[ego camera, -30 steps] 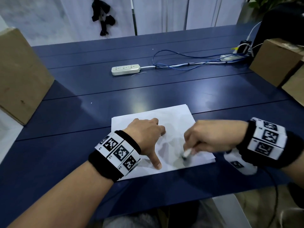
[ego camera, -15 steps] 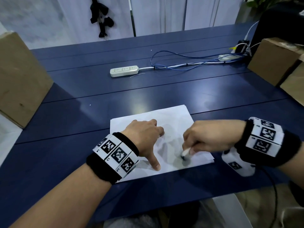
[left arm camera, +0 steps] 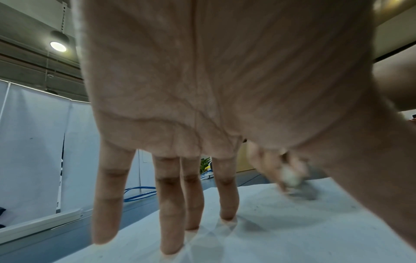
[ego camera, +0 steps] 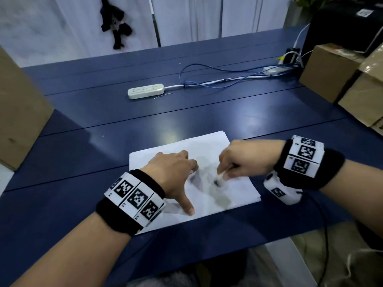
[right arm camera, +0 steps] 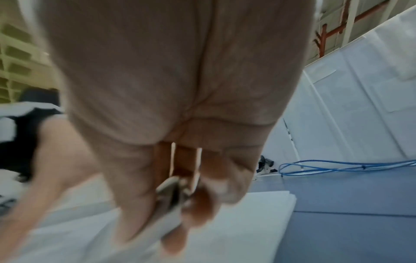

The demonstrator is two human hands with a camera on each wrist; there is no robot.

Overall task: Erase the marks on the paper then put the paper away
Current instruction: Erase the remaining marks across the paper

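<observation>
A white sheet of paper (ego camera: 209, 148) lies on the dark blue table (ego camera: 186, 121) near its front edge. My left hand (ego camera: 176, 172) presses the paper flat with straight spread fingers (left arm camera: 227, 195) and thumb. My right hand (ego camera: 238, 162) pinches a small white eraser (ego camera: 220, 176) whose dark tip touches the paper's middle. In the right wrist view the eraser (right arm camera: 171, 194) sits between curled fingers, blurred by motion. In the left wrist view the eraser (left arm camera: 290, 176) shows blurred beyond my fingers, over the paper (left arm camera: 292, 222). Grey smudges (ego camera: 222, 200) show on the sheet.
A white power strip (ego camera: 146, 91) with blue cables (ego camera: 217, 79) lies across the far table. Cardboard boxes stand at the left (ego camera: 18, 112) and at the right (ego camera: 331, 71). A cable from my right wrist hangs off the table's front edge.
The right hand with the eraser has shifted a little farther up the paper and is blurred by rubbing. The left hand stays pressed on the sheet.
</observation>
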